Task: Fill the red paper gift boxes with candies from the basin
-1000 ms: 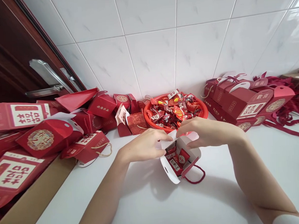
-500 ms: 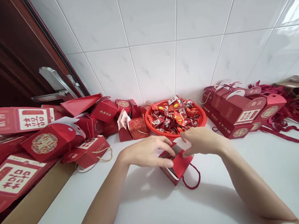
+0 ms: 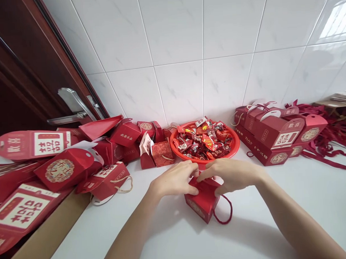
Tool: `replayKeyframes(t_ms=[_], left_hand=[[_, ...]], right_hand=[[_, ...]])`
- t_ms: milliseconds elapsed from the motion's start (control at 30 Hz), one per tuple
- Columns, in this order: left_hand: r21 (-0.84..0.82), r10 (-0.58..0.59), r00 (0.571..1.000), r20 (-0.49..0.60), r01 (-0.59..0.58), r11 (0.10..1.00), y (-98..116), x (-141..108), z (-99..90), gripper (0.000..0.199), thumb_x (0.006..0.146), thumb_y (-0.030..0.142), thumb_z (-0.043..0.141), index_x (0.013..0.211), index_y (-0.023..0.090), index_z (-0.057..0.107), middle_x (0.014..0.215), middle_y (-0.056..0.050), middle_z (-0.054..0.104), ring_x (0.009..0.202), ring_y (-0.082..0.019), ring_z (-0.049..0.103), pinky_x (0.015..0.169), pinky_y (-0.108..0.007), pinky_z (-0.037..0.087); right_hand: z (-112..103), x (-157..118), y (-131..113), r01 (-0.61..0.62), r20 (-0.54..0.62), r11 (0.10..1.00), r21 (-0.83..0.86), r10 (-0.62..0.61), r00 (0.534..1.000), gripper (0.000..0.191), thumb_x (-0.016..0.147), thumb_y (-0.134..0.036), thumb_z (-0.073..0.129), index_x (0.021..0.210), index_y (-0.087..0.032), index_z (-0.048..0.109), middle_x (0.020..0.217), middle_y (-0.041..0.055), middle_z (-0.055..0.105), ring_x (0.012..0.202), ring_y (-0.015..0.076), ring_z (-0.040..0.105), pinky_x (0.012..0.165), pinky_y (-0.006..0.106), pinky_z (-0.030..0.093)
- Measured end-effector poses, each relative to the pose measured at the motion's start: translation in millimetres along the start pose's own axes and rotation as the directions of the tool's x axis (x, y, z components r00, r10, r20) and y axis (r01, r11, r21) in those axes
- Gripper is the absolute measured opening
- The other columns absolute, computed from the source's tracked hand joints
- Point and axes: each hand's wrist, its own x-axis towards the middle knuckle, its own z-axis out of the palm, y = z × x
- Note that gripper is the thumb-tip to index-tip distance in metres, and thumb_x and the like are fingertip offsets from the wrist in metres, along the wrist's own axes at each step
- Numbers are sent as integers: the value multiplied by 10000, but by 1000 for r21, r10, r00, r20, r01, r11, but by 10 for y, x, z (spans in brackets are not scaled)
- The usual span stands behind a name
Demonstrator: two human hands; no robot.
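The left hand (image 3: 175, 181) is half curled, with its thumb on the top of a red box (image 3: 203, 206) and its other fingers bent toward the far part. The right hand (image 3: 235, 174) is curved also: one finger reaches across the top, and the thumb is at the right edge. Whether either hand really pinches a flap, I cannot tell, because the fingers cover this place.

The box stands on the white table (image 3: 172, 248), between the two hands and slightly nearer to the wearer. Its cord (image 3: 231, 210) makes a loop on the table at between three and four o'clock.

In my judgement, the box is light and made of thin card, rather stiff on the walls but easy to crease at the flaps. The smooth surface may slip a little. The lower side walls would be the safest hold, with gentle pressure; the cord looks soft.

From the box, at twelve o'clock, is a red basket (image 3: 236, 142) with wrapped candies (image 3: 207, 137). At two o'clock there is a stack (image 3: 262, 135) of boxes, and beyond it dark red ribbons (image 3: 324, 126). Around nine to ten o'clock lies an untidy pile (image 3: 60, 170) of boxes, with a brown carton (image 3: 57, 230) at its near side.
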Motion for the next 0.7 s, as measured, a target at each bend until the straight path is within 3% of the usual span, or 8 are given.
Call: replayKeyframes(t_ms=[133, 300, 433, 500, 633, 700], left_hand=[[-53, 45, 999, 29, -43, 998, -19, 37, 23, 328, 707, 262, 748, 990, 222, 586, 1074, -25, 588, 950, -221, 582, 755, -298, 453], [-160, 189, 959, 212, -157, 975, -89, 126, 16, 257, 779, 223, 686, 1034, 236, 656, 1131, -18, 615, 1090, -218, 574, 888, -279, 444], [-103, 49, 958, 282, -21, 994, -124, 169, 3, 238, 780, 337, 714, 982, 221, 664, 1063, -5, 655, 933, -196, 585, 747, -260, 427], [-80, 28, 957, 290, -5, 997, -121, 172, -2, 235, 777, 365, 718, 952, 217, 663, 1029, -3, 662, 889, -189, 577, 711, -256, 410], [-48, 28, 962, 273, -15, 999, -92, 150, -2, 255, 776, 398, 717, 944, 215, 663, 993, -14, 666, 885, -196, 577, 695, -250, 404], [-5, 7, 967, 254, -6, 1000, -76, 131, -3, 274, 781, 426, 709, 954, 217, 673, 979, -22, 664, 882, -204, 578, 698, -252, 407]], right_hand=[[40, -3, 20, 131, 37, 980, 147, -138, 990, 414, 817, -248, 736, 1228, -235, 696, 1032, 46, 719, 885, 176, 647, 708, 244, 445], [82, 48, 116, 126, 34, 965, 232, -138, 990, 382, 806, -396, 762, 1105, -163, 712, 983, 74, 736, 836, 187, 664, 713, 265, 485], [17, 9, 274, 48, -3, 960, 275, -50, 999, 309, 838, -458, 710, 875, -152, 732, 832, 59, 736, 774, 182, 670, 701, 269, 500], [5, -29, 355, 9, 43, 966, 259, -20, 999, 354, 840, -499, 697, 794, -151, 744, 792, 62, 737, 735, 176, 664, 684, 266, 495], [106, -79, 509, 18, 256, 918, 396, -130, 958, 446, 831, -568, 687, 951, -153, 797, 952, 86, 778, 861, 192, 704, 778, 257, 510], [197, -89, 577, 4, 299, 898, 441, -151, 942, 487, 810, -567, 711, 1058, -154, 790, 1009, 89, 782, 932, 207, 714, 812, 253, 510]])
